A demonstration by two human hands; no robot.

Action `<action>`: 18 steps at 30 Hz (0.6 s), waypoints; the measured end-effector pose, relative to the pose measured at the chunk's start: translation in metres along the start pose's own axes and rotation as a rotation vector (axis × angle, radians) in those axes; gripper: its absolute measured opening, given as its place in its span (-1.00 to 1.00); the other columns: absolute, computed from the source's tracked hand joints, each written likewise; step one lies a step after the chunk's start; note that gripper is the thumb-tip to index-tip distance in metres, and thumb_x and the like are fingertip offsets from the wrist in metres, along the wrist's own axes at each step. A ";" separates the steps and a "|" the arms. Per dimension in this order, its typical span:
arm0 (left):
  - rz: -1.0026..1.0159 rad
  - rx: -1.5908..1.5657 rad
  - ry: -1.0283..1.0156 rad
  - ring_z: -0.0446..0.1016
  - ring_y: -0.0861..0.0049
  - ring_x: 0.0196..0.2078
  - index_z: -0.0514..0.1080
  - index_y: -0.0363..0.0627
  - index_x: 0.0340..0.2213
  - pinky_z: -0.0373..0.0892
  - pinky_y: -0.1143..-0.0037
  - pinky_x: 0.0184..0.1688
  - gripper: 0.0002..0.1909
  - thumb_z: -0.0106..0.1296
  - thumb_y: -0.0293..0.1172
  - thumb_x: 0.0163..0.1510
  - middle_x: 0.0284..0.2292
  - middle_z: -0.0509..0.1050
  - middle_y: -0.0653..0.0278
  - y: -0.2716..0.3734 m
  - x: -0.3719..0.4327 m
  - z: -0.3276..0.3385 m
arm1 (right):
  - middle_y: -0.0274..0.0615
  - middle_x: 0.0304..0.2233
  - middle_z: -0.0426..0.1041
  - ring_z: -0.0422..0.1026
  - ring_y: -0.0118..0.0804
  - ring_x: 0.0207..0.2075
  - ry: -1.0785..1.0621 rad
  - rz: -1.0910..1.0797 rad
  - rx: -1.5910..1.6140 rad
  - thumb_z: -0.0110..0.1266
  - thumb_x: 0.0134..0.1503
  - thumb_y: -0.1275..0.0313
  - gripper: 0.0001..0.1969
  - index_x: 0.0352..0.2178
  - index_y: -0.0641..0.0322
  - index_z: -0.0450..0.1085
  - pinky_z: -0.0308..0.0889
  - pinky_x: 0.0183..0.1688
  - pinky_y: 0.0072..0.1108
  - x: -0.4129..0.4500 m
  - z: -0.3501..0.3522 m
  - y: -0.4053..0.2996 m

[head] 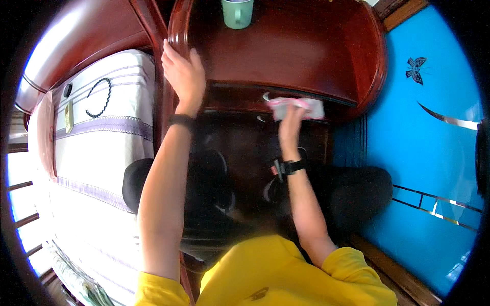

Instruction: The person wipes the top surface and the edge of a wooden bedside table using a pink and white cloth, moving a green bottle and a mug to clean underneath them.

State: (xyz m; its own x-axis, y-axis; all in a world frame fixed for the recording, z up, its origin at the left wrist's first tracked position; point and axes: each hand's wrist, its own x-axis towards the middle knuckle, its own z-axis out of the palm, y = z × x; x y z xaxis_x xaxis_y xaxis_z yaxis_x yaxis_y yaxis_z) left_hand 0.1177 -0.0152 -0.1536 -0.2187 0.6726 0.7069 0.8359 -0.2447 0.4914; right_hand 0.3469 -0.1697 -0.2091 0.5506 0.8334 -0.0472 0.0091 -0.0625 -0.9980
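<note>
My right hand (290, 128) grips a white and pink cloth (316, 108), which is pressed to the drawer front of a dark red wooden cabinet (268, 53). The hand is slightly blurred, and its fingertips are partly hidden in the cloth. Up at the cabinet's left side, my left hand (185, 78) holds nothing; its thumb stands apart from the fingers. It lies over the rounded edge, seemingly resting there. A light green mug (238, 16) stands on the cabinet top, cut off by the picture's upper rim.
Left of the cabinet is a bed with a white and purple striped sheet (95, 153). A black wavy headband (110, 95), a small round black object (68, 90) and a pale narrow object (69, 116) lie on it. A blue wall (432, 153) with a butterfly decoration (416, 70) bounds the right side.
</note>
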 end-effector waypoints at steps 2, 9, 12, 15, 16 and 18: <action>0.006 0.017 0.016 0.32 -0.19 0.03 0.02 -0.42 0.22 0.27 0.09 0.06 -0.24 0.04 -0.19 0.18 0.01 0.30 -0.30 -0.004 0.001 -0.004 | -0.10 0.10 0.20 0.17 -0.23 0.13 0.113 0.047 0.127 -0.19 0.36 0.14 -0.51 0.17 0.26 0.10 0.00 0.24 -0.40 0.017 -0.013 0.007; 0.003 0.018 0.027 0.30 -0.15 0.06 0.01 -0.40 0.23 0.25 0.10 0.08 -0.25 0.03 -0.20 0.19 0.03 0.29 -0.26 0.008 -0.001 0.004 | -0.28 -0.10 0.23 0.20 -0.32 -0.03 0.063 -0.082 0.033 -0.14 0.35 0.20 -0.61 0.11 0.12 0.11 0.04 0.15 -0.42 0.017 -0.012 0.041; -0.021 0.006 0.002 0.29 -0.15 0.09 0.01 -0.40 0.23 0.23 0.10 0.10 -0.25 0.02 -0.20 0.19 0.06 0.27 -0.26 0.004 0.001 -0.004 | -0.23 -0.17 0.14 0.15 -0.31 -0.10 -0.098 -0.154 -0.110 -0.14 0.30 0.33 -0.73 -0.07 0.24 0.08 0.11 0.04 -0.37 -0.010 0.032 0.031; -0.003 0.033 0.036 0.32 -0.12 0.04 0.03 -0.39 0.23 0.24 0.10 0.07 -0.25 0.07 -0.27 0.15 0.01 0.32 -0.20 0.005 0.001 0.002 | 0.00 0.06 -0.07 -0.03 -0.13 0.11 -0.318 -0.156 -0.284 -0.19 0.33 0.28 -0.58 0.06 0.36 -0.02 -0.05 0.16 -0.34 -0.019 0.039 0.020; -0.006 0.027 0.038 0.32 -0.12 0.04 0.03 -0.39 0.23 0.24 0.10 0.07 -0.25 0.07 -0.27 0.15 0.01 0.32 -0.20 0.003 0.001 0.003 | 0.06 0.14 -0.07 -0.03 -0.08 0.18 -0.314 -0.131 -0.281 -0.20 0.35 0.24 -0.51 0.13 0.38 -0.05 -0.08 0.21 -0.32 -0.019 0.036 0.020; -0.057 0.034 -0.027 0.32 -0.11 0.05 0.03 -0.37 0.23 0.23 0.09 0.08 -0.25 0.07 -0.27 0.15 0.03 0.31 -0.20 0.005 0.001 0.002 | 0.18 0.29 -0.07 -0.03 0.01 0.31 -0.313 -0.078 -0.268 -0.22 0.39 0.15 -0.37 0.28 0.41 -0.11 -0.15 0.33 -0.29 -0.021 0.031 0.021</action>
State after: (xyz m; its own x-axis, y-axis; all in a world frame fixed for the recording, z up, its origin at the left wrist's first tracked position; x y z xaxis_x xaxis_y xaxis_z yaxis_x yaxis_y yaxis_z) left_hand 0.1225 -0.0142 -0.1519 -0.2529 0.7034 0.6643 0.8393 -0.1820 0.5122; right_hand 0.3098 -0.1711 -0.2301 0.2598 0.9654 -0.0237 0.2800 -0.0988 -0.9549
